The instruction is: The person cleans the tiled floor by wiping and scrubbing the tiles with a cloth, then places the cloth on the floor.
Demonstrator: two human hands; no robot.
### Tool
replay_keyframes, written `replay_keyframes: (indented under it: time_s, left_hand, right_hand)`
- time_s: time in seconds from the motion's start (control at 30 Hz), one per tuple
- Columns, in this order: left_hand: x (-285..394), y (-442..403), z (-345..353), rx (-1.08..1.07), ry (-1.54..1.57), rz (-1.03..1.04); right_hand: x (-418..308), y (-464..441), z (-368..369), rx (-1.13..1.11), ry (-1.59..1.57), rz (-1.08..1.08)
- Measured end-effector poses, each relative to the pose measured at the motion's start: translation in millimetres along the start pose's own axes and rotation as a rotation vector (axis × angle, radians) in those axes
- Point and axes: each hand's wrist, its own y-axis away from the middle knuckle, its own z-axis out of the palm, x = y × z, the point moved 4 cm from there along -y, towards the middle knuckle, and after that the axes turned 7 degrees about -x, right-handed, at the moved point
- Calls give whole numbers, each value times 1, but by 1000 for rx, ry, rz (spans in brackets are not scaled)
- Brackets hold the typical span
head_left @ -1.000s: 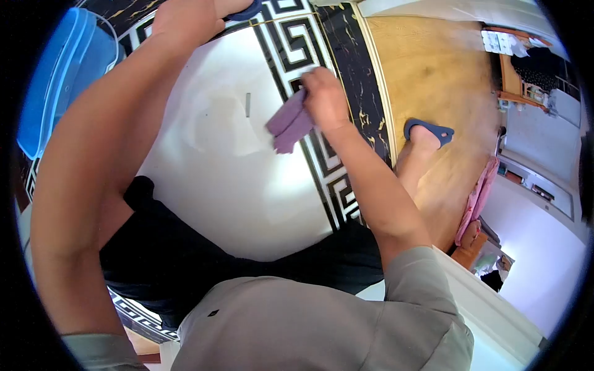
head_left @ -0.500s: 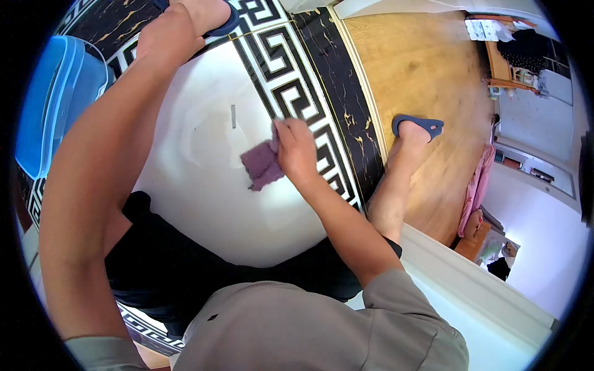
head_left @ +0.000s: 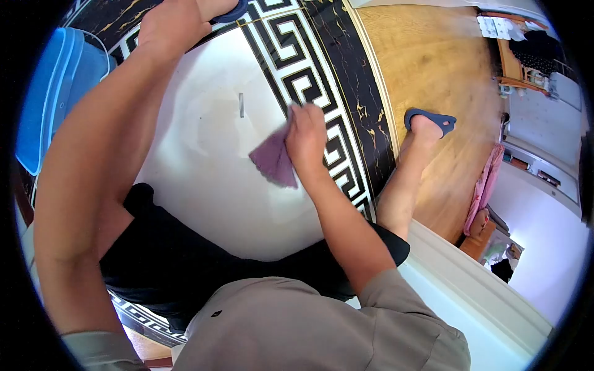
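Observation:
My right hand is closed on a purple cloth, which hangs loosely from the fingers over the glossy white floor tile. This hand is close to the black-and-white key-pattern border. A small grey strip lies on the tile to its upper left. At the top left, my left hand is wrapped around my ankle, just above a dark blue slipper. Some of its fingers are out of view.
A blue plastic bucket stands at the left, beside my left arm. Past the black marbled strip begins a wood floor, where my other foot in a blue slipper stands. Furniture and a pink cloth are farther right.
My right hand has shifted slightly toward the patterned border, and the purple cloth has spread into a wider fan. My left hand keeps its place on the ankle, while the view has shifted a little.

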Motion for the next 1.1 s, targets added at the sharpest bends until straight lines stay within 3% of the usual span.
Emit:
replay_keyframes:
  time_s: [0.17,0.43,0.53,0.9,1.1]
  left_hand:
    - [-4,3,1,70,1,28]
    - [-2,4,1,-1,14,42]
    - [-4,1,2,25,22,43]
    - [-4,-1,0,-9,14,3]
    - [-1,3,-3,-29,-8,7]
  right_hand:
    - [-6,-47,22,-42,-24,-22]
    - [6,53,-34,-126,16,128]
    - [2,50,-26,-81,47,201]
    - [-25,-97,57,-100,41,115]
    - [-22,-24,9,-202,2,155]
